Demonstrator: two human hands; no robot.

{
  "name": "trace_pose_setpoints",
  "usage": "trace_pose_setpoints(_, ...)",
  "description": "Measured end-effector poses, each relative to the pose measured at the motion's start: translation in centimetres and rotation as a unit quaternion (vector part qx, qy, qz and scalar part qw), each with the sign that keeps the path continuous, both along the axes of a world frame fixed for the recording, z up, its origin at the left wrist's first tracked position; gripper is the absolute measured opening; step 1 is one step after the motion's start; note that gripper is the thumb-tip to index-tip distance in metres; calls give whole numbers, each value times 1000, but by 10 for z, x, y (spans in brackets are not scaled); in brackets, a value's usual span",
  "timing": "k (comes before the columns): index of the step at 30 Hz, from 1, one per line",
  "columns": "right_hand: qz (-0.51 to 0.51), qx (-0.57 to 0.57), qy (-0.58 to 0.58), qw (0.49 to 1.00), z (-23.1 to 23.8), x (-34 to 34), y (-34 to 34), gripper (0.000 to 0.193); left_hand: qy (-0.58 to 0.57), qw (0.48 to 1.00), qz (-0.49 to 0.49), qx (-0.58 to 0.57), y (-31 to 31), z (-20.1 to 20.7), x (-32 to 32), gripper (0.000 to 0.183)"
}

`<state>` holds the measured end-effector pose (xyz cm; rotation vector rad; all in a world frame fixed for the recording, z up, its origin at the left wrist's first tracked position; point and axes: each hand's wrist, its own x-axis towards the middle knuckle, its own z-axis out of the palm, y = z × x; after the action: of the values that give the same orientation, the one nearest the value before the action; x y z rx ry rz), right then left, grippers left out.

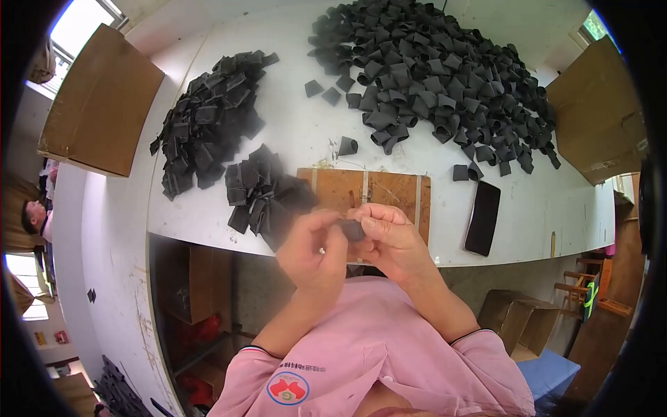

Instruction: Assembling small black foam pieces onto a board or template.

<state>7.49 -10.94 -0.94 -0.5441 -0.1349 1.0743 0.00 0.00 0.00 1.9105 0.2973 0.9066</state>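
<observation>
Both hands meet over the near edge of the white table, pinching one small dark grey fabric-like piece (352,230) between them. My left hand (314,251) has its thumb and fingers bent together at the piece's left end. My right hand (394,240) presses it from the right with thumb and fingertips; part of the piece is hidden behind the fingers. Under and beyond the hands lies a brown wooden board (396,191) with pale strips. Left of it, close to my left hand, is a small heap of flat black pieces (260,191).
A bigger heap of flat black pieces (208,118) lies at the left. Many rolled, tube-shaped black pieces (431,76) are piled at the far right. A black phone (483,219) rests near the right front edge. Cardboard boxes stand left (104,101) and right (601,111).
</observation>
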Motion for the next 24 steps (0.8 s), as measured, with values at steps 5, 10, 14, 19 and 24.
trace_pose_setpoints(5, -82, -122, -364, 920, 45, 14, 12, 18, -82, 551, -367, -745, 35, 31, 10, 18)
trace_pose_setpoints(10, 22, -126, -283, 951, 20, 46, 27, 21, -80, 514, -344, -782, 44, 13, 17, 19)
trace_pose_setpoints(14, -14, -120, -370, 921, 16, 35, 20, 25, -38, 656, -290, -696, 36, -2, 10, 15)
trace_pose_setpoints(19, -174, -230, -576, 765, 25, 38, 18, 19, -80, 951, -116, -274, 23, 19, 28, 27)
trace_pose_setpoints(24, -296, -252, -676, 626, 35, 21, 11, 24, -51, 986, -158, -10, 35, 24, 30, 22)
